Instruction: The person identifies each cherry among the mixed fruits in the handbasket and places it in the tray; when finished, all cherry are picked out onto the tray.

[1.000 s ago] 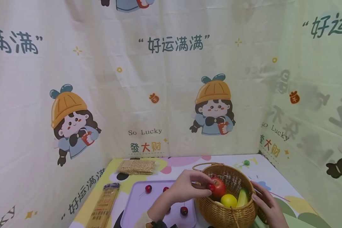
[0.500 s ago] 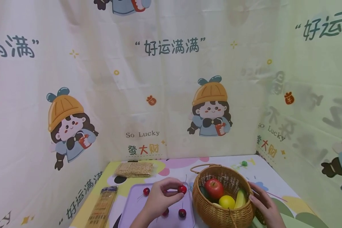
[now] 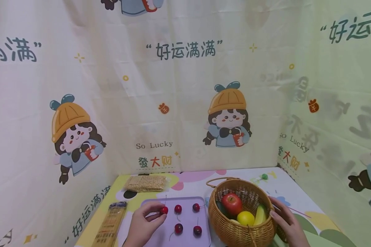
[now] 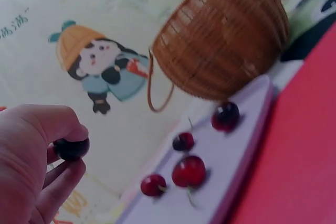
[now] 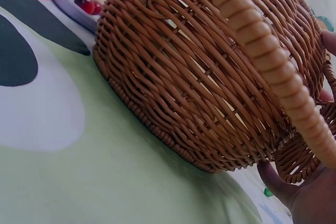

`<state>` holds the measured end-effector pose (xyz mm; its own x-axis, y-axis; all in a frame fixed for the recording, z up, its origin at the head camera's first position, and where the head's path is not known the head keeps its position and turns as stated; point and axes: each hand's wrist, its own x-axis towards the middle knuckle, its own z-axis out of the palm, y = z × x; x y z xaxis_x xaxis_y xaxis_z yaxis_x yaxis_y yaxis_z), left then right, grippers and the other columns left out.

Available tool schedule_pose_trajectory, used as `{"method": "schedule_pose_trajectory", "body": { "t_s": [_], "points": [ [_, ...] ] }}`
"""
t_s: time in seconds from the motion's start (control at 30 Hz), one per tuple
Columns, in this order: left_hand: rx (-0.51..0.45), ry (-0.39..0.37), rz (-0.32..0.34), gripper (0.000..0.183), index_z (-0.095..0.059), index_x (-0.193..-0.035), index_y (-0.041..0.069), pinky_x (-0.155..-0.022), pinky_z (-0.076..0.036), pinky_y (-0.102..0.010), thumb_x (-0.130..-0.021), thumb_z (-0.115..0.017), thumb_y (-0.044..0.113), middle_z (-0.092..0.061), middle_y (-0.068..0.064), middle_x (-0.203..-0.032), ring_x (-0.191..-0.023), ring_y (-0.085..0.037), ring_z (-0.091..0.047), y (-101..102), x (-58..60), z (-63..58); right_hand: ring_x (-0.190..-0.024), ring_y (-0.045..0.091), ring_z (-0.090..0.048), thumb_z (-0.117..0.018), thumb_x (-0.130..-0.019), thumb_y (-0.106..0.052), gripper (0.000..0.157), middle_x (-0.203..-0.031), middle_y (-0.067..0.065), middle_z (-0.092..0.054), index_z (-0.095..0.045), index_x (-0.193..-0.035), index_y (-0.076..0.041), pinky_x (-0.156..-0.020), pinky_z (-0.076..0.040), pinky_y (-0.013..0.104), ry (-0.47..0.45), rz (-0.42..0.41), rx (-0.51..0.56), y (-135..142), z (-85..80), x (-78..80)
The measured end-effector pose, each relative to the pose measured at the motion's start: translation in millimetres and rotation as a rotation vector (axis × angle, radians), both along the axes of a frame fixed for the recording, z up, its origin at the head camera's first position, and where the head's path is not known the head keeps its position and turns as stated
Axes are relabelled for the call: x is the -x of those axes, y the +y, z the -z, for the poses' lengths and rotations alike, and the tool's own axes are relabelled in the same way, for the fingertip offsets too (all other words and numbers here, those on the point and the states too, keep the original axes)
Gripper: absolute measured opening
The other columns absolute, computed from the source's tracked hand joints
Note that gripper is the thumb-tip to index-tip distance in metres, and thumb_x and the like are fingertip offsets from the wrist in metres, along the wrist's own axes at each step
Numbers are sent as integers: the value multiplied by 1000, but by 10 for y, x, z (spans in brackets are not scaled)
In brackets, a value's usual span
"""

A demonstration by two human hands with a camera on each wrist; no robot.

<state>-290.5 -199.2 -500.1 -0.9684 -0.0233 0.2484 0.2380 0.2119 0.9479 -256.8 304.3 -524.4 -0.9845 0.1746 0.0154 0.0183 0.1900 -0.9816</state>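
Note:
In the head view my left hand (image 3: 146,221) pinches a red cherry (image 3: 164,210) by thumb and fingertips, its stem pointing up, over the left part of a lilac tray (image 3: 170,199). The left wrist view shows this cherry (image 4: 72,149) dark between the fingers. Several other cherries lie on the tray, among them a dark red cherry (image 3: 178,228) near its middle. My right hand (image 3: 289,221) holds the right side of a wicker basket (image 3: 244,236), fingers and thumb at the rim. A red apple (image 3: 232,204), a yellow fruit (image 3: 245,218) and a green-yellow long fruit (image 3: 260,215) sit inside.
A bag of grains (image 3: 146,183) lies behind the tray, and a long brown packet (image 3: 111,224) lies at its left. A small green item (image 3: 264,176) is behind the basket. Printed curtains (image 3: 185,103) enclose the patterned table. The basket's handle (image 5: 262,56) hangs on the near side.
My left hand has moved left from the basket across the tray. It has let go of one cherry at the tray's right and now pinches the left one. The right hand stays on the basket.

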Motion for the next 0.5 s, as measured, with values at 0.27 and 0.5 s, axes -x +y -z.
{"method": "schedule_pose_trajectory", "body": {
  "t_s": [0.27,0.5],
  "points": [
    [126,-8,7,32,-80,-110,4,-88,-67,-27,-81,-92,-4,-76,-11,-113,-98,-14,-79,-240,32,336,-108,-29,-46,-58,-116,-40,69,-176,24,-35,-34,-173,-8,-101,-64,40,2,11,12,7,15,-10],
    [251,-26,44,26,-81,-104,12,-85,-68,-26,-83,-95,7,-74,-7,-107,-96,-10,-77,-376,67,485,-107,-30,-44,-56,-117,-40,70,-177,24,-36,-30,-174,-8,-104,-64,44,-1,-8,25,0,-9,-23]
  ]
}}
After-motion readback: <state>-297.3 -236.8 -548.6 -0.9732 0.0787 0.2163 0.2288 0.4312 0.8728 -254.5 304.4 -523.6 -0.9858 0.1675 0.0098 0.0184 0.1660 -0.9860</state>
